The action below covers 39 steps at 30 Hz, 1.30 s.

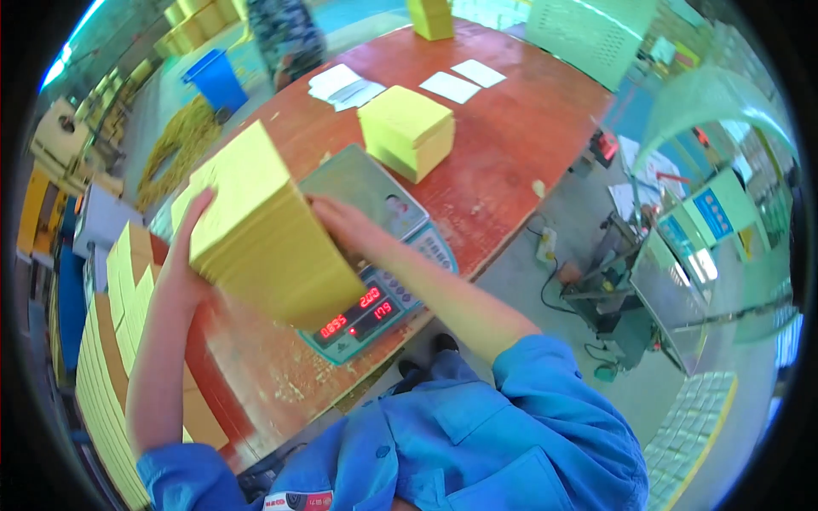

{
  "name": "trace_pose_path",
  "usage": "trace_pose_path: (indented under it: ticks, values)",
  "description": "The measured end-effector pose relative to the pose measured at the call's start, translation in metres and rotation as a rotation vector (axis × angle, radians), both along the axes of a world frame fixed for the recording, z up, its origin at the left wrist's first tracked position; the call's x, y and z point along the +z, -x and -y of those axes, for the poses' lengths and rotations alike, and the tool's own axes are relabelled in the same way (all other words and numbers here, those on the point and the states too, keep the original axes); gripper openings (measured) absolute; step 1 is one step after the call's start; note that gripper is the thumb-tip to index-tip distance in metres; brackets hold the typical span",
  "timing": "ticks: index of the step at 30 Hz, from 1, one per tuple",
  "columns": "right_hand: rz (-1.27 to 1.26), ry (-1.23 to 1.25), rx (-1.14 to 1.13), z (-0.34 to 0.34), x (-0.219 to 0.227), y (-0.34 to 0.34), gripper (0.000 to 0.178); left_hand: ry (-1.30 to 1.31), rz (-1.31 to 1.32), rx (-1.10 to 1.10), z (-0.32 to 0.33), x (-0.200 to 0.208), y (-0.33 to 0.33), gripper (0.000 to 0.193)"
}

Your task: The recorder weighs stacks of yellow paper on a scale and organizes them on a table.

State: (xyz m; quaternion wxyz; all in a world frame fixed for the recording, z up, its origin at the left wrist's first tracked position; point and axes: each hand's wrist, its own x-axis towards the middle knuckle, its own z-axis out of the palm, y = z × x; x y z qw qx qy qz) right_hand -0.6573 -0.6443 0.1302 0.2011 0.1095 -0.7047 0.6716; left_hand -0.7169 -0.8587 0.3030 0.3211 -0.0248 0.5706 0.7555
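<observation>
A large block of stacked yellow paper (264, 221) hangs tilted between my hands, over the front left part of a digital weighing scale (365, 189). My left hand (189, 251) grips its left side, with the thumb lying along the upper face. Against its right side presses my right hand (345, 228), its fingertips partly hidden behind the block. Red digits glow on the scale's display, which the block's lower corner partly overlaps. Just beyond the scale, a second yellow paper block (407, 132) rests on the red-brown table (511, 128).
White sheets (345, 88) lie at the table's far side, near another person (285, 38). A further yellow block (431, 19) stands at the far edge. Stacked yellow and brown bundles (128, 315) crowd the left. Machinery (609, 281) and cables occupy the floor at right.
</observation>
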Motion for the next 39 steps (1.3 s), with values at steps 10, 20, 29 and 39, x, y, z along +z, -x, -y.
trace_pose_path:
  ticks: [10, 20, 29, 39]
  values:
    - [0.582, 0.777, 0.12, 0.02, -0.027, -0.149, 0.031, 0.153, -0.381, -0.158, 0.044, -0.006, 0.004, 0.058]
    - [0.521, 0.831, 0.291, -0.044, -0.006, -0.165, 0.034, 0.046, -0.18, 0.017, -0.01, -0.017, -0.062, 0.053]
    - [0.461, 0.694, -0.054, -0.359, -0.007, -0.153, 0.03, -0.124, -0.002, -0.171, -0.308, -0.016, -0.086, 0.063]
    - [0.614, 0.143, -0.308, -0.684, -0.037, -0.043, 0.037, -0.245, 0.171, -0.192, -0.652, -0.095, 0.012, 0.054]
